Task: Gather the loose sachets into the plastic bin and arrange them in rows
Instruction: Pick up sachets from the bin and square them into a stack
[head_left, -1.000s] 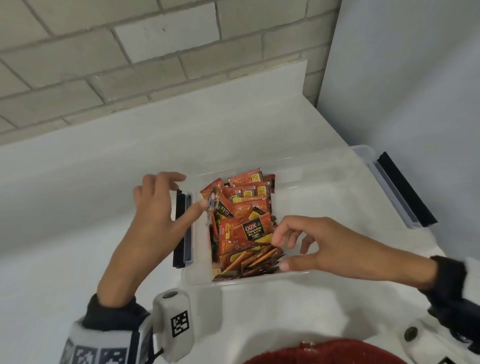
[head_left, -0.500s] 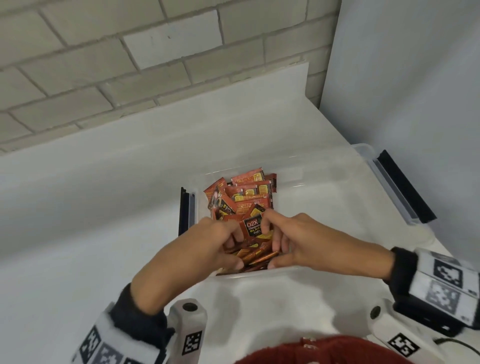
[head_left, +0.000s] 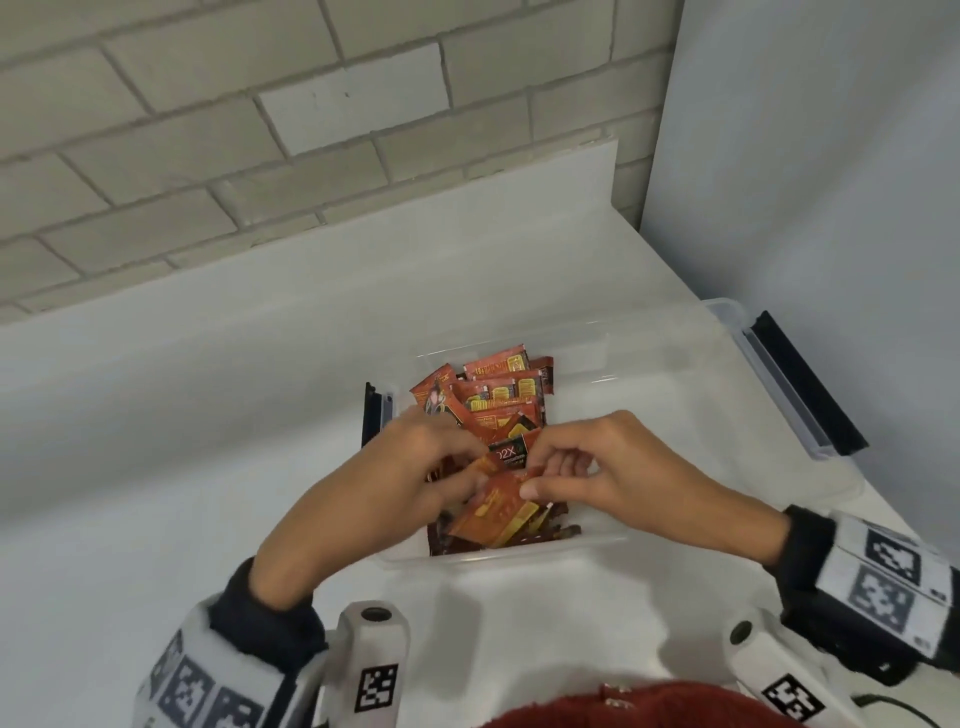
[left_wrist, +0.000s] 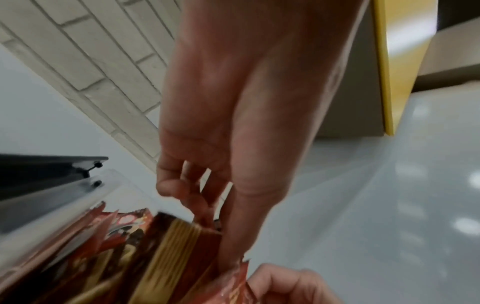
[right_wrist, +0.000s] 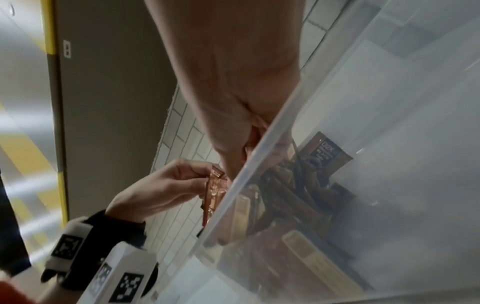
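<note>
A clear plastic bin stands on the white table. Red-orange sachets fill its left part, some lying in overlapping rows at the back and others standing on edge at the front. Over the front pile, my left hand and right hand both pinch one red-orange sachet by its upper corners. In the left wrist view my left hand's thumb runs down to that sachet. The right wrist view shows it just above the bin's rim.
Black latch handles sit on the bin's left end and right end. A brick wall rises behind the table, and a grey panel stands close along the right side.
My left hand came off the bin's left end and met my right hand over the front pile. Together they have lifted one sachet out of it.
</note>
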